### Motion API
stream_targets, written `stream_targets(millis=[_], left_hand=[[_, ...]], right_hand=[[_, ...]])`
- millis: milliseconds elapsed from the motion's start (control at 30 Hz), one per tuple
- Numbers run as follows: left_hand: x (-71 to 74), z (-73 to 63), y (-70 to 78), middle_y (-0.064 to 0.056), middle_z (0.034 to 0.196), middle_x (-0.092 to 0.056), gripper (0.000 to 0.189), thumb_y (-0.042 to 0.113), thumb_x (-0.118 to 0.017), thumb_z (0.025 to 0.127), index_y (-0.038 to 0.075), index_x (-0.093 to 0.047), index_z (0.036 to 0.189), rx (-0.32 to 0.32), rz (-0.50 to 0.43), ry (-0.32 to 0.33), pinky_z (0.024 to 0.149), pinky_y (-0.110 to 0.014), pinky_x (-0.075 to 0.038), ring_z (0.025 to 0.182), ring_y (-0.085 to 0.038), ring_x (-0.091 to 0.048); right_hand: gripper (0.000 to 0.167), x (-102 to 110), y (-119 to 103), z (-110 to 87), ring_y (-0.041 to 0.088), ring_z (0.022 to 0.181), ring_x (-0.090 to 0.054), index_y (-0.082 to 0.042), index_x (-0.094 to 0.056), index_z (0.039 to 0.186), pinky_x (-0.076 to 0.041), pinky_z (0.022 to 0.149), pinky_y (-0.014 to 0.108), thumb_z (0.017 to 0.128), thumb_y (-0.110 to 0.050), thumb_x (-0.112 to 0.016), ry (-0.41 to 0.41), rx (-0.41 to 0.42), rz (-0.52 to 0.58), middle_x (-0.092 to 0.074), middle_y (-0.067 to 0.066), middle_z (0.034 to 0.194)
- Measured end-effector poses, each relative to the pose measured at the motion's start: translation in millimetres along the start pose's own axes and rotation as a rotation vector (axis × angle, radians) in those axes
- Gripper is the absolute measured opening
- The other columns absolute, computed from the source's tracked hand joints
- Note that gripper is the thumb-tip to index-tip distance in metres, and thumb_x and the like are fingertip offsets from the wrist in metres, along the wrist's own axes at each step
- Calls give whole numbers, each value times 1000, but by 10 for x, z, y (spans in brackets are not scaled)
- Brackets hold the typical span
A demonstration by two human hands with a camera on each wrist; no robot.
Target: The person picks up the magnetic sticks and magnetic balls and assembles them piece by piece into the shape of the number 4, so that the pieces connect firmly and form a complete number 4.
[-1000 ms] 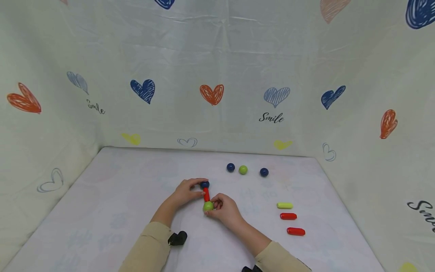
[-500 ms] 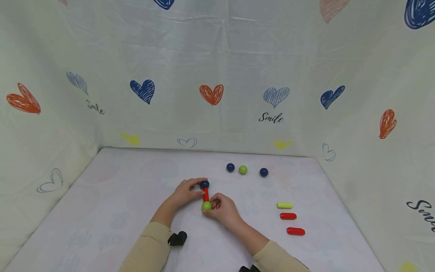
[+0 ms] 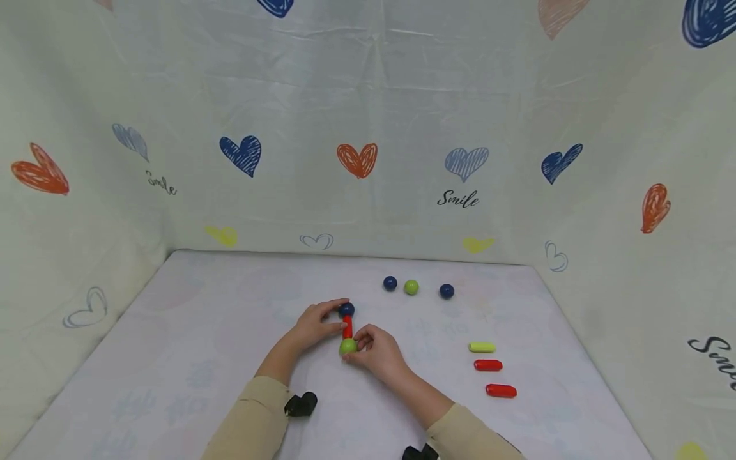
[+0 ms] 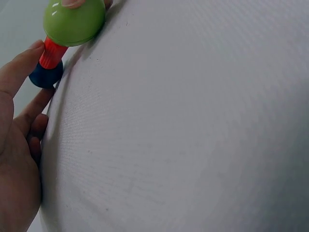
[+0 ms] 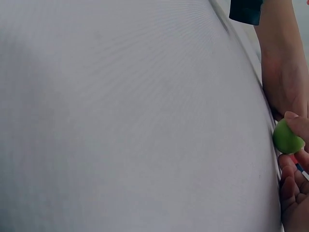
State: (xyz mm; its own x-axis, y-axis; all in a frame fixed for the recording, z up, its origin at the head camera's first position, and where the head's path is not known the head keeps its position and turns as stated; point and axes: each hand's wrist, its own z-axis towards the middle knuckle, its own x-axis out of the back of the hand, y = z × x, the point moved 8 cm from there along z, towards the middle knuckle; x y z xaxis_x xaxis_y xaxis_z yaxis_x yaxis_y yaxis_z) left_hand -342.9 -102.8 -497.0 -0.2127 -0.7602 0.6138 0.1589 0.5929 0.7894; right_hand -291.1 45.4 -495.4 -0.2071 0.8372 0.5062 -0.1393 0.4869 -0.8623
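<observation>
A red rod joins a dark blue ball at its far end to a green ball at its near end. My left hand holds this piece from the left, index finger at the blue ball and thumb along the red rod. From the right, my right hand pinches the green ball between thumb and fingers. In the left wrist view the green ball is closest, with a right fingertip on top. The right wrist view shows the green ball under the right thumb.
Toward the back lie two blue balls with a green ball between them. On the right, a yellow-green rod and two red rods lie in a column. A heart-printed cloth hangs behind the table.
The green ball end has swung slightly left with my right hand, so the piece stands straighter front to back. Both hands keep their hold.
</observation>
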Motion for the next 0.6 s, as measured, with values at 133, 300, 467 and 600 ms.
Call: stream_targets(millis=[133, 300, 467, 600], left_hand=[[3, 0, -6, -14, 135, -55, 54, 19, -75, 86, 18, -57, 137, 7, -11, 6, 95, -54, -42, 112, -35, -52], [18, -4, 3, -15, 135, -55, 54, 20, -74, 87, 17, -56, 138, 6, -24, 14, 93, -54, -42, 110, -34, -52], [23, -15, 16, -15, 135, -54, 52, 23, -72, 89, 17, -56, 138, 9, -52, 9, 91, -53, -42, 107, -32, -51], [24, -22, 15, -15, 136, -54, 53, 25, -72, 89, 17, -55, 139, 17, -59, 8, 91, -53, -42, 108, -32, -51]], right_hand=[[33, 1, 4, 33, 11, 63, -48, -10, -62, 90, -40, 57, 24, 71, -19, -88, 11, -10, -25, -58, -4, 75], [32, 4, -10, 73, 11, 66, -50, -12, -63, 90, -41, 61, 26, 72, -24, -87, 35, -13, -65, -57, -7, 73], [34, 5, -5, 90, 11, 67, -51, -12, -63, 91, -41, 62, 27, 73, -29, -86, 51, -34, -89, -56, -8, 72], [35, 5, 19, 114, 12, 66, -50, -12, -63, 92, -41, 61, 27, 74, -30, -86, 62, -53, -91, -56, -7, 71]])
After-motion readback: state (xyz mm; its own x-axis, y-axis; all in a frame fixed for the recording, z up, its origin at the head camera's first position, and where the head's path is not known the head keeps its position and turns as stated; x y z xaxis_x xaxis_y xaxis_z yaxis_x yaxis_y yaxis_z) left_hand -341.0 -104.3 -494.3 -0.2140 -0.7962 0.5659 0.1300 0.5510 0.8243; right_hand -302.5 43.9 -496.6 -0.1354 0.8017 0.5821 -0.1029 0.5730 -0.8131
